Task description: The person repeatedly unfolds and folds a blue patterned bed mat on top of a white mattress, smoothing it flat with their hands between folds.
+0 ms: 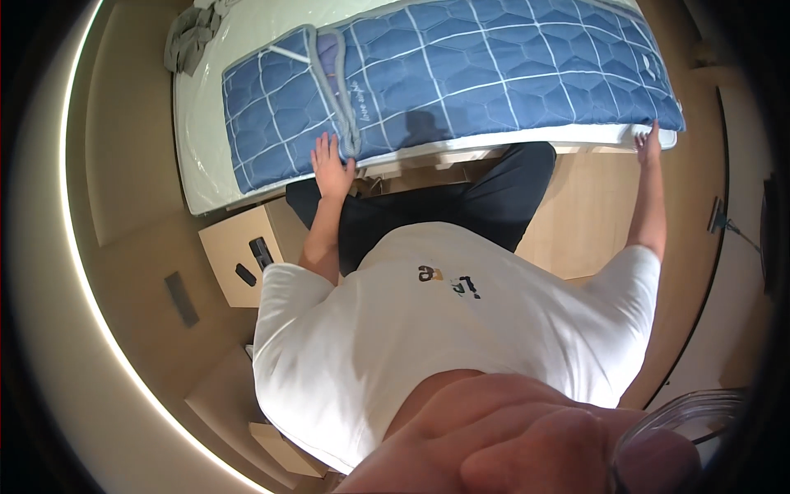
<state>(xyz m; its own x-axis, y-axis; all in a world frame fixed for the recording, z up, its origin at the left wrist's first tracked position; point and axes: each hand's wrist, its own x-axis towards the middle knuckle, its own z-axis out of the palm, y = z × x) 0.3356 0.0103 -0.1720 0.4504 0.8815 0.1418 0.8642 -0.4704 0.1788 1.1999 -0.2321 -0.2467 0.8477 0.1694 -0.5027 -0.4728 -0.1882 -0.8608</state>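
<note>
A blue quilted mattress pad (485,70) with white grid lines and grey piping lies folded on a pale mattress (202,152). Near its left part, a grey-bound fold shows a purple underside (330,62). My left hand (332,170) lies open against the pad's near edge, fingers spread, just left of that fold's lower end. At the near right corner, my right hand (648,145) touches the pad's edge; its fingers are apart, one stretched up along the corner. Parts of those fingers are hard to make out.
My dark-trousered legs (395,218) are bent against the bed's near side. On the left stands a light wooden bedside cabinet (224,239) with a black phone-like object (261,252) and a small dark object (245,274). Grey cloth (191,41) is bunched on the far left corner.
</note>
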